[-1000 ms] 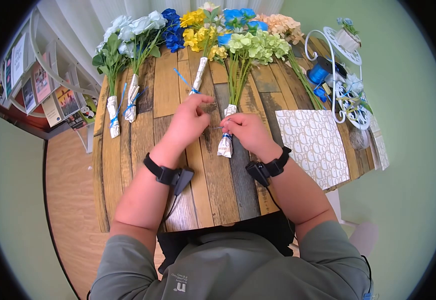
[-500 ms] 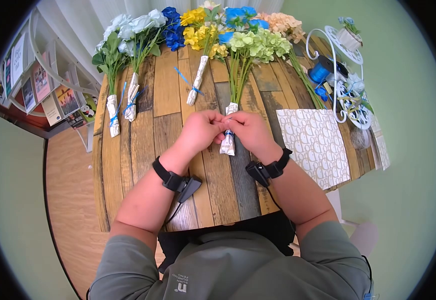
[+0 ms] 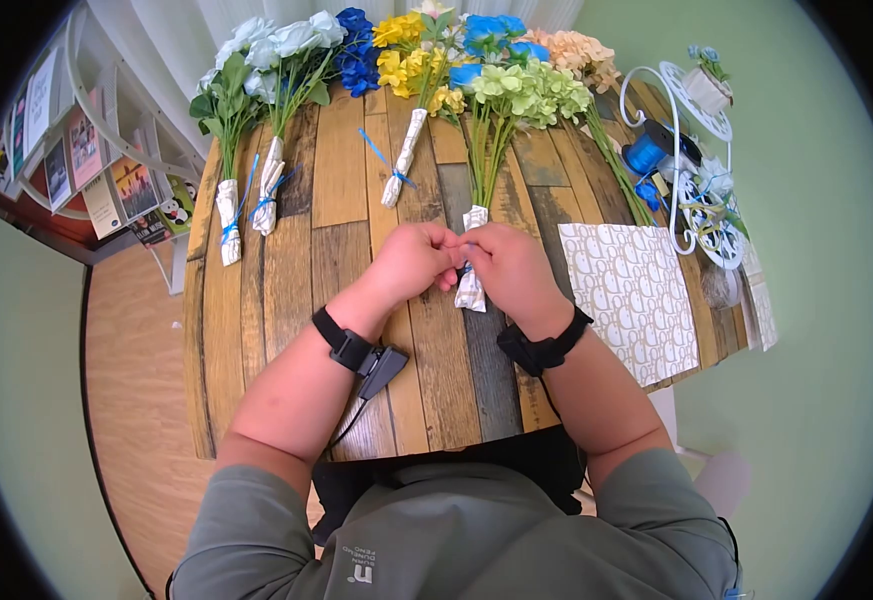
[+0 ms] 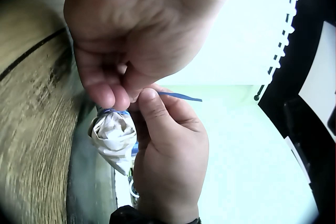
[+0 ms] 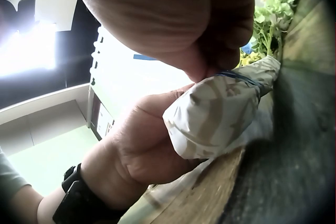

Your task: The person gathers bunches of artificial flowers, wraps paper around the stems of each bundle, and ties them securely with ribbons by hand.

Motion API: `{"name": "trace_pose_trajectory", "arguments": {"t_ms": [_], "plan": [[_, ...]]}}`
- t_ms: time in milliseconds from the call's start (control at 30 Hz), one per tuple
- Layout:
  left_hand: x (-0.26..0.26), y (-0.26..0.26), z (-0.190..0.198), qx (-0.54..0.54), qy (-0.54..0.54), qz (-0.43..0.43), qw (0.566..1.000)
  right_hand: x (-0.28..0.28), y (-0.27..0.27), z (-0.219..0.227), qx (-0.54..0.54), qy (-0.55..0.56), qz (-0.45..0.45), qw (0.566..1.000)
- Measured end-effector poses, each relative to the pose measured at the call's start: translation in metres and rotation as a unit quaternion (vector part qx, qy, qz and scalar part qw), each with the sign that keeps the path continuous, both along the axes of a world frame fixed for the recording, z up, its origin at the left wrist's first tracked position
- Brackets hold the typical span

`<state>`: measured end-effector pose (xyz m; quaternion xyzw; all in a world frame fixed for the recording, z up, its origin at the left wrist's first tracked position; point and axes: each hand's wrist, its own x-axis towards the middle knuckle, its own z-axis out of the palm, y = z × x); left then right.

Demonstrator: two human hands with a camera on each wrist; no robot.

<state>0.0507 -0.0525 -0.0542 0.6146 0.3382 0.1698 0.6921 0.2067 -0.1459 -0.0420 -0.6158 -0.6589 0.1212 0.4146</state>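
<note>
Stems of light green flowers [image 3: 541, 95] lie in a patterned paper wrap [image 3: 470, 293], its lower end pointing towards the person. Blue ribbon [image 4: 113, 111] circles the wrap. Both hands meet just over this band with fingertips together. My left hand [image 3: 411, 262] pinches at the ribbon from the left, its fingertips partly hidden. From the other side my right hand [image 3: 518, 270] pinches the ribbon between thumb and index finger; a loose blue ribbon end [image 4: 181, 97] sticks out past that thumb in the left wrist view.
A patterned paper sheet [image 3: 631, 305] lies to the right. Beyond it are a blue ribbon spool [image 3: 646, 150] and a white metal stand [image 3: 676, 185]. Wrapped yellow flowers [image 3: 406, 70] and pale blue flowers [image 3: 301, 40] lie at the back and left of the wooden table [image 3: 266, 350].
My left hand has come down and right from near the yellow bunch's wrap to meet my right hand at the ribbon. The right hand has stayed by the green bunch's wrap.
</note>
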Motion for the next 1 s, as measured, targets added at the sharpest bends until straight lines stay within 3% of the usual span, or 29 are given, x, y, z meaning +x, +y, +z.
{"name": "trace_pose_trajectory", "arguments": {"t_ms": [33, 100, 200, 400, 533, 600, 700, 733, 800, 867, 933, 1000], "plan": [[0.0, 0.0, -0.002, -0.002, -0.005, -0.001, 1.0, 0.001, 0.0, 0.001, 0.0, -0.001, 0.0, 1.0], [0.001, 0.001, -0.004, -0.003, -0.011, -0.001, 1.0, 0.003, 0.001, 0.003, -0.131, 0.169, -0.015, 0.977], [0.001, 0.003, -0.005, 0.004, -0.007, 0.001, 1.0, 0.008, 0.004, 0.005, -0.133, 0.199, 0.005, 0.971], [-0.001, 0.003, -0.002, 0.003, -0.043, -0.004, 0.999, 0.003, 0.0, 0.021, -0.101, 0.152, -0.018, 0.983], [-0.004, 0.006, 0.0, 0.059, -0.028, -0.029, 0.997, 0.002, -0.001, 0.023, -0.093, 0.122, -0.019, 0.988], [-0.005, 0.006, 0.001, 0.07, -0.026, -0.031, 0.997, 0.003, -0.001, 0.02, -0.073, 0.059, -0.015, 0.995], [-0.006, 0.007, 0.001, 0.073, -0.026, -0.036, 0.996, 0.006, -0.002, 0.024, -0.108, 0.092, 0.006, 0.99], [-0.006, 0.007, 0.0, 0.041, -0.043, -0.034, 0.998, 0.009, 0.0, 0.02, -0.107, 0.091, 0.007, 0.99], [-0.005, 0.006, -0.002, 0.009, -0.058, -0.034, 0.998, 0.017, 0.007, 0.005, -0.127, 0.26, 0.051, 0.956], [-0.002, 0.004, -0.004, -0.1, -0.118, -0.008, 0.988, 0.021, 0.01, 0.001, -0.123, 0.277, 0.067, 0.951], [0.0, 0.002, -0.003, -0.13, -0.128, 0.003, 0.983, 0.022, 0.01, 0.001, -0.119, 0.294, 0.084, 0.945], [0.001, 0.0, -0.003, -0.16, -0.14, 0.016, 0.977, 0.018, 0.005, 0.009, -0.107, 0.234, 0.052, 0.965]]}}
